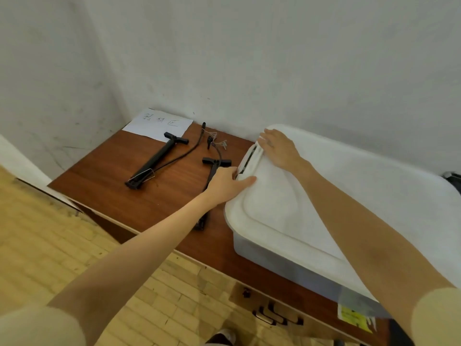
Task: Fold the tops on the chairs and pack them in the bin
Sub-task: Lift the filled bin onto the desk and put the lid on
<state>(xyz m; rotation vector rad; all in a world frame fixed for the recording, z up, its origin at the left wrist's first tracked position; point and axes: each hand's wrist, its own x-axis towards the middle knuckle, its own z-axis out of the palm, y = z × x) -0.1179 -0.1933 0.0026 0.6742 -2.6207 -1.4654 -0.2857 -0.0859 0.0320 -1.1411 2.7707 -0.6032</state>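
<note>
A large translucent plastic bin (269, 255) with a white lid (374, 186) stands on the brown wooden table (139, 196), against the wall. My left hand (228, 182) grips the lid's left edge next to the latch (248, 159), thumb on top and fingers curled under the rim. My right hand (278, 147) rests on the lid's far left corner, its fingers lying over the latch. No tops or chairs are in view, and the bin's contents are hidden.
Two black hand pumps (154, 159) (210, 171) with hoses lie on the table left of the bin, beside a sheet of paper (158, 126) with writing. The wall runs behind the table. A yellow label (354, 317) hangs at the bin's near corner. Wood floor lies below.
</note>
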